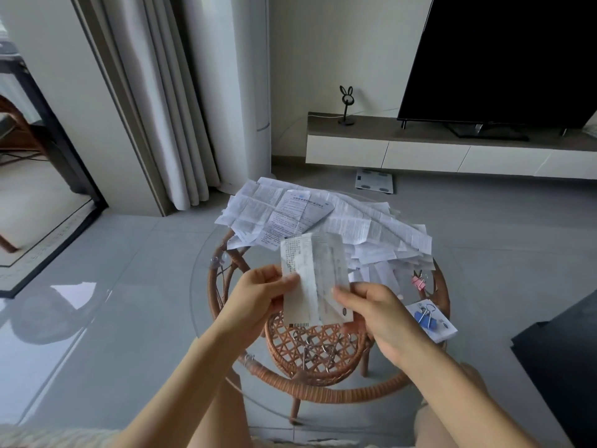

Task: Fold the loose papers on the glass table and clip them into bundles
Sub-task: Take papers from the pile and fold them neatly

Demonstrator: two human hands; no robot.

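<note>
Bright room with a shiny grey floor (pixel 97 318), long pale curtains (pixel 168 108) at the left, and a big black TV (pixel 504 59) on a low white cabinet (pixel 420 150) at the back right. Little black bunny stand (pixel 346 106) on that cabinet too, left of the TV. Flat scale (pixel 374 182) on the floor just in front of the cabinet. In the middle, a round glass table (pixel 203 305) on a brown woven base (pixel 316 379). On the far half of the glass, a big messy pile of loose papers (pixel 355 227), all white with small print, many lying over each other. Above the near side of the table, a folded paper (pixel 311 279), long and narrow, held up in the air, apart from the glass. Left hand (pixel 258 295) pinching its left edge, thumb on the front, other fingers curled behind. Right hand (pixel 378 315) pinching its lower right edge the same way, thumb on the front. On the right side of the glass, a pink clip (pixel 419 282) just by the edge of the pile. Nearer, a small bundle (pixel 442 331) of folded papers lying flat, with a blue clip (pixel 424 318) snapped on it. Some silver wire clips (pixel 310 347) seen low, under the held paper; hard to tell whether on the glass or on the woven shelf below. Bare arms reaching in from the bottom.
</note>
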